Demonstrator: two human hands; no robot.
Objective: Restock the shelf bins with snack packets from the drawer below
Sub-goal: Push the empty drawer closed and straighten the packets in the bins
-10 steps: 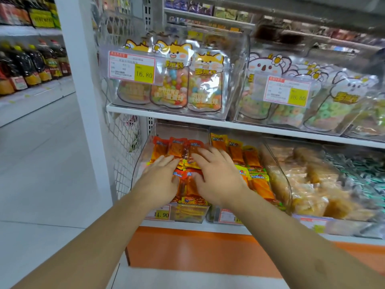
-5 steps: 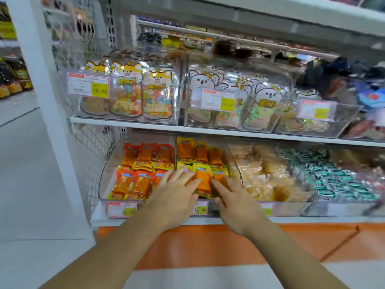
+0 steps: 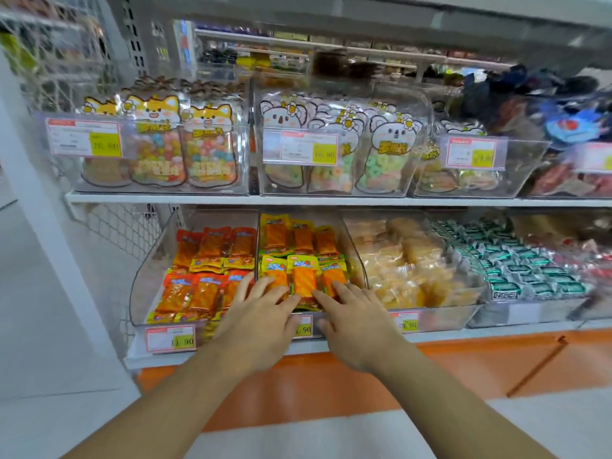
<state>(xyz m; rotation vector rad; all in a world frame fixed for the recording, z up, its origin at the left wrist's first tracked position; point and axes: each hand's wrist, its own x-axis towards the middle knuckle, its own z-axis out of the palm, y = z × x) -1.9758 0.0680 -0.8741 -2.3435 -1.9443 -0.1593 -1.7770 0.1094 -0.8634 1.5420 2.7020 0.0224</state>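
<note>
Two shelves, bins side by side on each. Lower shelf [image 3: 231, 354]: leftmost bin [image 3: 149, 286] holds snack packets [image 3: 205, 260] in rows; second bin [image 3: 356, 256] just right, packets [image 3: 303, 276] stacked inside. Left hand [image 3: 256, 323] and right hand [image 3: 359, 326] side by side at second bin's front, fingers [image 3: 265, 286] on front packets. Further bins to right. Upper shelf [image 3: 159, 197] above: pouch bins [image 3: 149, 154] in row.
</note>
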